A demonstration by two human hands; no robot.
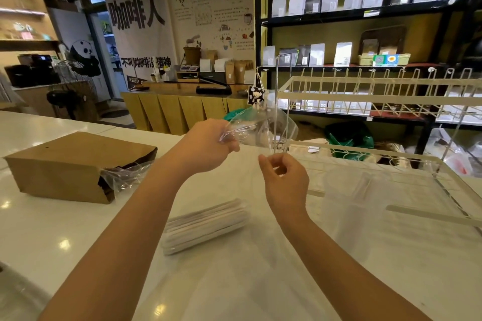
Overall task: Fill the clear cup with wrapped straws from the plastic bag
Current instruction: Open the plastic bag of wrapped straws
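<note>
My left hand (pixel 208 147) is raised over the white counter (pixel 65 229) and grips one end of a crumpled clear plastic bag (pixel 263 125). My right hand (pixel 284 177) is just below it, thumb and fingertips pinched on the bag's lower edge. The bag looks empty. Below my hands, a pile of white wrapped straws (pixel 206 225) lies flat on the counter. To the right of my right wrist stands a faint clear cup (pixel 349 216), hard to make out against the white top.
A brown paper bag (pixel 70 167) lies on its side at the left, with clear plastic spilling from its mouth. A white wire rack (pixel 378 101) stands on the counter at the right, close behind the cup. Shelves with pouches fill the background.
</note>
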